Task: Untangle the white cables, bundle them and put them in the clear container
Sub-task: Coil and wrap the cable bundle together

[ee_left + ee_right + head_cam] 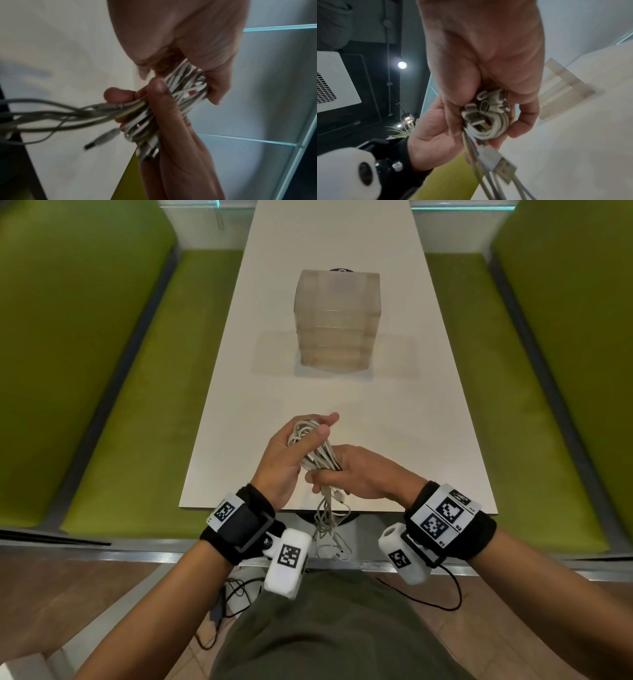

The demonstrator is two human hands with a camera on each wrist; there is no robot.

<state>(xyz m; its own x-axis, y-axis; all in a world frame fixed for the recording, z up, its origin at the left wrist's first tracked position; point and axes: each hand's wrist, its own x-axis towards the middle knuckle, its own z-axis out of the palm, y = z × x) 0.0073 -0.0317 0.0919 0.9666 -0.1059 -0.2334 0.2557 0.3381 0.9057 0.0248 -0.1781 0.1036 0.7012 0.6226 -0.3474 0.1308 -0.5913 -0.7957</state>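
A bunch of white cables (317,457) is held over the near end of the white table (394,422). My left hand (318,433) holds the looped upper part, thumb pressed across the coils (187,83). Just below it, my right hand (334,474) grips the gathered strands (486,121) in a fist. Loose ends with USB plugs (330,525) dangle from the right fist past the table's front edge. The clear container (337,320), a tall ribbed box, stands farther back on the table's middle, well apart from both hands.
Green upholstered benches (120,405) run along both sides of the narrow table. A small dark round object (340,270) peeks out behind the container. Black wires (236,587) lie on the floor by my legs.
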